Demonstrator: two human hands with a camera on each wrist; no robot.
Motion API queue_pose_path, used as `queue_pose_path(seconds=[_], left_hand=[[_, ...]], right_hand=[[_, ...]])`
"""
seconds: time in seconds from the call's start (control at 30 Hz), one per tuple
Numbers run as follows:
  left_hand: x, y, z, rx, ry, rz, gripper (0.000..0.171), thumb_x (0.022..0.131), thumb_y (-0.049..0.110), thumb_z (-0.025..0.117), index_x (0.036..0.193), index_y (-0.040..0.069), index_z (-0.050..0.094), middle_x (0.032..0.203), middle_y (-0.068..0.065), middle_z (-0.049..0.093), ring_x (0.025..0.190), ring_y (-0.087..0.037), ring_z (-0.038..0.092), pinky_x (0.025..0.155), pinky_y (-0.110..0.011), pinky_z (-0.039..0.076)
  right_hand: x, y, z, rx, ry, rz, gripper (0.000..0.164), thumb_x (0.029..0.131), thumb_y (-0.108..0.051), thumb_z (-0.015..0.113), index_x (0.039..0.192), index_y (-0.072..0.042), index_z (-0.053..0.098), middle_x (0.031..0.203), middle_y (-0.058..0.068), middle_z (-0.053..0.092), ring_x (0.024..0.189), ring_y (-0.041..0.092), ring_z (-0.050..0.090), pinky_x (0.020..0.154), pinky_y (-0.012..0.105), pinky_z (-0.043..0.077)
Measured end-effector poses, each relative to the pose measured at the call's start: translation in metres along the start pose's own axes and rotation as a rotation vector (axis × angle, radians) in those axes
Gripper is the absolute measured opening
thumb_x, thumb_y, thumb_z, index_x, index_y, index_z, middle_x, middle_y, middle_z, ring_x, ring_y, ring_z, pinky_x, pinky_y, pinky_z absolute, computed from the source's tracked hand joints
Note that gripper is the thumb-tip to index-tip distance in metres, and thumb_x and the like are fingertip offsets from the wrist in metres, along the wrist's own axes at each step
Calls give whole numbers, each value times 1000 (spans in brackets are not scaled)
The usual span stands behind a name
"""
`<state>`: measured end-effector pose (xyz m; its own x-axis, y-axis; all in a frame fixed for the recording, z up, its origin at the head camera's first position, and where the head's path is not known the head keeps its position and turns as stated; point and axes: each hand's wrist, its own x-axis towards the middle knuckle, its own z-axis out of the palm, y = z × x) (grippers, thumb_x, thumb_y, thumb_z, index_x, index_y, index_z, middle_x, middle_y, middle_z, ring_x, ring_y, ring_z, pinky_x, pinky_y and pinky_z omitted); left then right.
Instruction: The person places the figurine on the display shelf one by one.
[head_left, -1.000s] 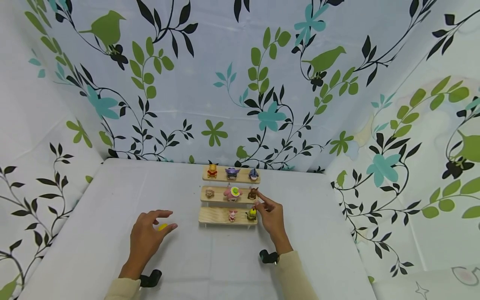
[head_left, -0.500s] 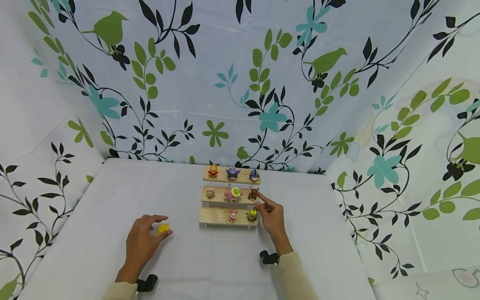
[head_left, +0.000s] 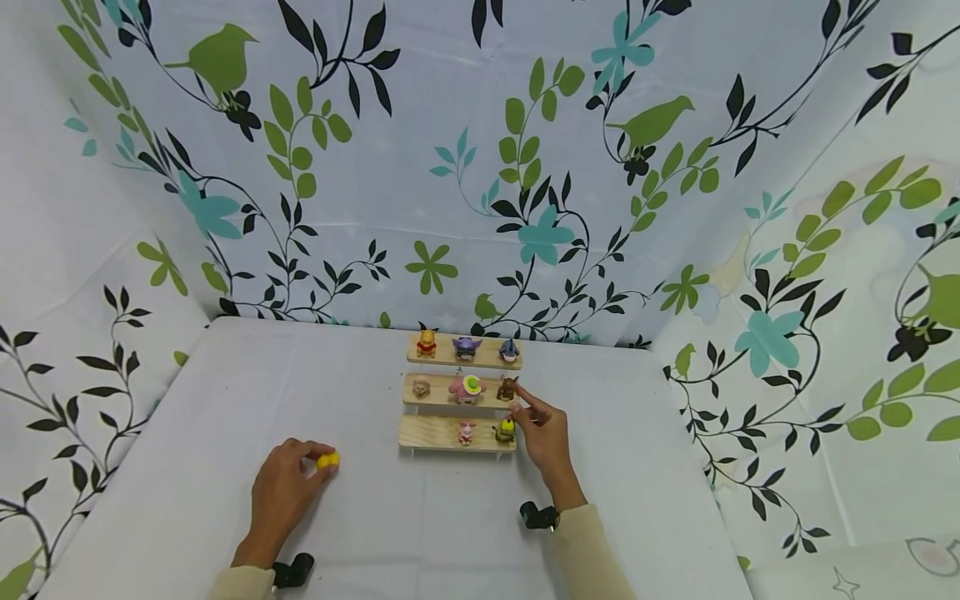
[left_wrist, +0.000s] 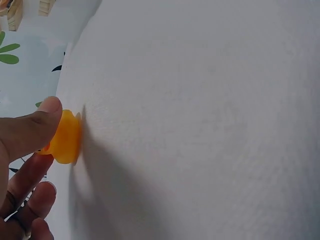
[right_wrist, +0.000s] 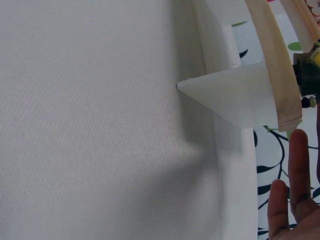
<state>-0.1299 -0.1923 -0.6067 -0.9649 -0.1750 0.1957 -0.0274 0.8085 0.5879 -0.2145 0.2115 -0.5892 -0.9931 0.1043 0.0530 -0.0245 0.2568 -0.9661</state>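
My left hand point(head_left: 283, 496) pinches a small yellow toy duck point(head_left: 327, 460) between thumb and fingers, left of the shelf. The duck point(left_wrist: 67, 137) stands at the white table surface in the left wrist view; its far side is hidden by the thumb. My right hand point(head_left: 545, 440) is at the right end of a three-tier wooden display shelf point(head_left: 427, 431). Its index fingertip is at a brown figurine point(head_left: 507, 388) on the middle tier, and the thumb is just above a green-and-yellow figurine point(head_left: 505, 430) on the bottom tier. Straight fingers point(right_wrist: 299, 165) show in the right wrist view.
On the bottom tier stands a pink figurine point(head_left: 466, 433). A larger pink figure point(head_left: 467, 388) and a small beige one point(head_left: 421, 387) share the middle tier. Along the top are yellow point(head_left: 426, 342), purple point(head_left: 466, 347) and blue point(head_left: 508, 350) figurines. A patterned cloth backdrop point(head_left: 420, 167) rises behind.
My left hand has shifted slightly left and towards me, and its parted fingers have come together on the yellow toy duck. The right hand has stayed at the shelf's end.
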Motion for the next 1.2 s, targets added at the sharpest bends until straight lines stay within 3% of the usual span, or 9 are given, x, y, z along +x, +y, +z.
queue_pose_path(seconds=[0.23, 0.43, 0.6, 0.9, 1.2], left_hand=[[-2, -4, -1, 8, -19, -12, 29, 80, 11, 94, 107, 14, 84, 98, -6, 75, 84, -22, 59, 69, -31, 44], [-1, 0, 1, -3, 24, 0, 27, 79, 10, 94, 104, 14, 85, 94, -4, 75, 81, -19, 56, 66, -29, 41], [2, 11, 3, -17, 59, 55, 27, 77, 13, 96, 102, 14, 84, 92, -3, 75, 78, -16, 54, 64, -27, 41], [8, 37, 2, -36, 36, 86, 30, 77, 17, 96, 103, 12, 83, 91, -2, 74, 80, -17, 54, 66, -28, 42], [15, 61, 7, -63, 81, 181, 29, 73, 18, 98, 97, 13, 82, 87, 1, 71, 81, -18, 56, 67, -29, 46]], right_hand=[[0, 0, -1, 9, 0, 3, 34, 102, -30, 74, 135, -40, 73, 92, 5, 80, 98, 52, 67, 58, 23, 39], [0, -1, -1, 11, -2, 14, 34, 102, -31, 74, 135, -41, 73, 92, 4, 80, 97, 51, 67, 55, 22, 36], [-1, 0, -1, 9, -1, 22, 35, 102, -30, 74, 134, -42, 73, 92, 4, 80, 97, 50, 66, 56, 23, 37], [-1, 0, -1, 17, -7, 19, 34, 102, -30, 74, 135, -42, 72, 93, 4, 81, 96, 48, 67, 61, 24, 42], [-1, -1, -1, 11, -3, 22, 35, 103, -28, 73, 135, -41, 72, 94, 4, 81, 95, 45, 69, 64, 24, 44]])
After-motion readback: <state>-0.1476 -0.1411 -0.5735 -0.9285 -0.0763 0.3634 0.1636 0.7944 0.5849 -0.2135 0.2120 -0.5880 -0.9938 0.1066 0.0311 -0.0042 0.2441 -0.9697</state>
